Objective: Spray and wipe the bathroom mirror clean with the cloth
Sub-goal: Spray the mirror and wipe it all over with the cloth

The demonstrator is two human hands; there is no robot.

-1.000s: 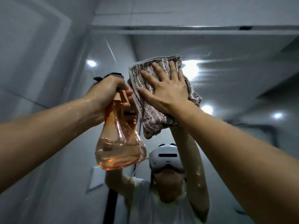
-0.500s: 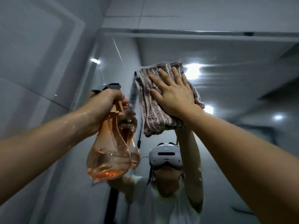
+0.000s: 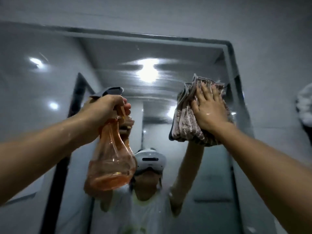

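The bathroom mirror (image 3: 168,68) fills the view, with its top edge and right edge visible. My right hand (image 3: 208,108) presses a folded grey-brown cloth (image 3: 184,125) flat against the glass near the upper right corner, fingers straight. My left hand (image 3: 105,107) grips the neck of an orange translucent spray bottle (image 3: 110,159) with a grey trigger head, held up before the mirror left of centre. Liquid fills the bottle's lower part. Both hands look wet.
The mirror shows a person's reflection with a white headset (image 3: 150,159) and raised arms, plus ceiling lights. A tiled wall (image 3: 278,48) lies right of the mirror frame, with a pale object (image 3: 305,105) at the far right edge.
My right hand slid the cloth to the right across the glass, from the upper middle toward the right edge. The bottle stayed in my left hand, and the view turned right.
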